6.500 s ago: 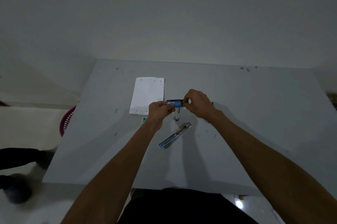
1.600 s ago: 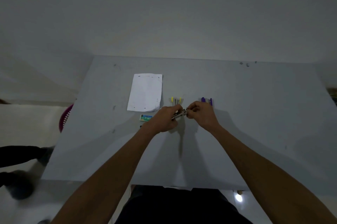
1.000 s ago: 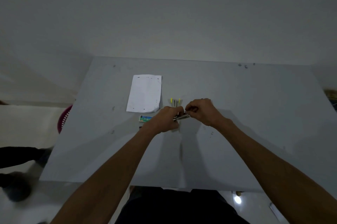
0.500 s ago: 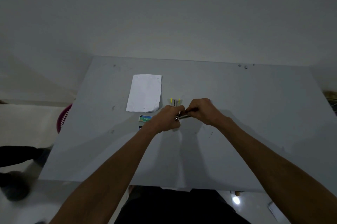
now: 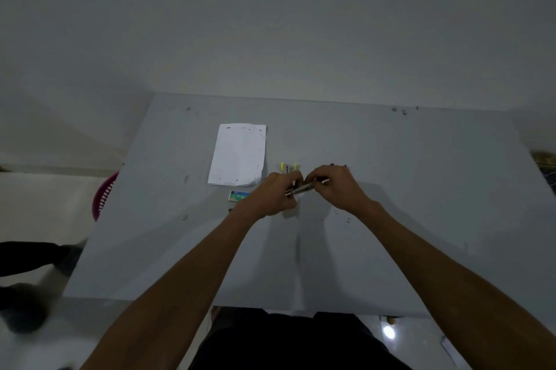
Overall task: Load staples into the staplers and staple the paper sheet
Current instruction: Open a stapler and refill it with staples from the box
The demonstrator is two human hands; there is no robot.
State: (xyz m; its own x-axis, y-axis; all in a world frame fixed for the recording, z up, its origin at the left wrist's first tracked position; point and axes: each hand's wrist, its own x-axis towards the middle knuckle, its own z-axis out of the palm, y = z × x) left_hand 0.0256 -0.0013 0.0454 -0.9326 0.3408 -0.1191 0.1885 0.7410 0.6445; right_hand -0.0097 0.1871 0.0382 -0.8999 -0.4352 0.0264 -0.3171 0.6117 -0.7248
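Head view, single entry.

Item: slim silver metal stapler (image 5: 301,189), lifted just above the grey tabletop (image 5: 391,189) at centre. Its long axis is running left to right, the right end tilted slightly far. The left hand (image 5: 278,196) is wrapping the near-left end, fingers curled tight around the body. The right hand (image 5: 337,186) is pinching the far-right end, fingertips (image 5: 313,181) drawn narrow at the metal; whether they are carrying a staple strip is too small to tell.

Item: white rectangular paper sheet (image 5: 239,154), lying flat to the far left of both hands, long axis near to far, well apart from the stapler. The left hand is the nearer one to it.

Item: small blue-green staple box (image 5: 238,196), sitting just near of the sheet, beside the left wrist.

Item: yellow-tipped object (image 5: 288,167), standing just far of the left hand; likely a second stapler, not certain.

Item: pink plastic basket (image 5: 103,195), showing past the table's left edge.

Judgement: loading is under way; stapling the sheet will be calling for a carry leftward.
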